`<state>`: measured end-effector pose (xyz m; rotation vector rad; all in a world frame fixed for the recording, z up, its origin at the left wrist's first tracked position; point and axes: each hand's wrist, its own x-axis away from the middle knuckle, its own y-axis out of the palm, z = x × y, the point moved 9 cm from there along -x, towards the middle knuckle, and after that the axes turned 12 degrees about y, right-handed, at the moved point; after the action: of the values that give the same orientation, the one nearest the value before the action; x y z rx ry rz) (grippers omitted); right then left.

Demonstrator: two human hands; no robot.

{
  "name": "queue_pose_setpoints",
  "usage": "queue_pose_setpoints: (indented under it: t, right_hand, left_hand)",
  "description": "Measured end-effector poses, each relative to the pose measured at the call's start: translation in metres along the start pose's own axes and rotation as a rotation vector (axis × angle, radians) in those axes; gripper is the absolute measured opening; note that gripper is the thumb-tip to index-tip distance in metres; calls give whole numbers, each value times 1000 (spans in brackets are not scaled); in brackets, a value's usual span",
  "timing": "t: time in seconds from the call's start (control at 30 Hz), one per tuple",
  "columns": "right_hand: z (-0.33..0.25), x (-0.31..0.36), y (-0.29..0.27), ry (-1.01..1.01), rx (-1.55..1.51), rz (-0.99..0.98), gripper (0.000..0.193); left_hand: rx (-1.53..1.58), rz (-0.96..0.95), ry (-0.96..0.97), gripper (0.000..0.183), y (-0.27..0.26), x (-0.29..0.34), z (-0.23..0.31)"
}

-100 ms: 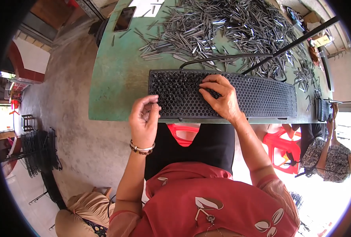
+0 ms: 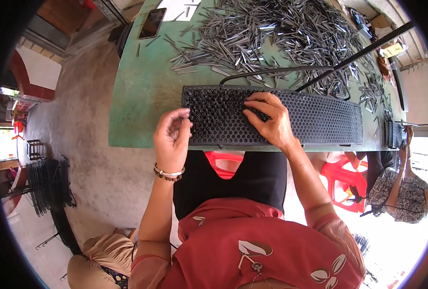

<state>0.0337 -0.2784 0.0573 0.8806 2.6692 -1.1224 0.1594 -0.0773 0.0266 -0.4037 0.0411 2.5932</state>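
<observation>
A long black panel (image 2: 315, 118) full of small round holes lies along the near edge of the green table. Many short black pieces (image 2: 209, 108) stand in the holes of its left part. My left hand (image 2: 173, 132) is at the panel's left end, fingers curled and thumb drawn toward the forefinger; what they pinch, if anything, is too small to make out. My right hand (image 2: 271, 120) rests over the panel's middle with bent fingers, tips down among the holes. Whatever lies beneath those fingers is hidden.
A large heap of thin black strips (image 2: 242, 41) covers the far side of the green table (image 2: 141, 106). A bent black rod (image 2: 368, 45) crosses above the panel's back edge. A phone (image 2: 153, 23) lies far left. Another person (image 2: 404, 192) sits at the right by a red stool (image 2: 344, 180).
My left hand has shifted slightly left and away from me along the panel's left end. The right hand stays nearly in place.
</observation>
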Motion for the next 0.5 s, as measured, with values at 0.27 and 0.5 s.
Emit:
queue_pose_setpoints:
  t: [0.27,0.5]
  right_hand:
    - [15,12,-60,303,-424,169,19]
    - [-119,-38,-171,-31,-1522,-381,32]
  left_hand:
    - [-360,-248,167,18,26,-92,-7]
    - [-948,-412,209,44,93,-210,-84]
